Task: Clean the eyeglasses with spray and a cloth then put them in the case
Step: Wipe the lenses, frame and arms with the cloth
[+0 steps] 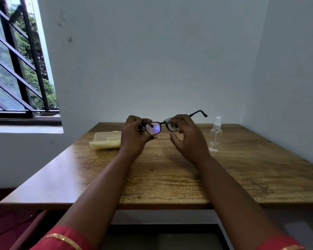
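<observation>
Black-framed eyeglasses [155, 128] are held up above the wooden table [170, 174], lenses facing me. My left hand [136, 136] grips the frame at its left end. My right hand [187, 136] pinches a small pale cloth [170, 123] onto the right lens, with thumb and forefinger closed and the other fingers spread. The right temple arm sticks out past that hand. A pale yellow case [107, 139] lies open on the table to the left of my left hand. A clear spray bottle [215, 135] with a white nozzle stands upright to the right of my right hand.
The table stands in a corner, with walls behind and to the right. A barred window [20, 69] is at the left. Red cloth lies beside the table's near left edge.
</observation>
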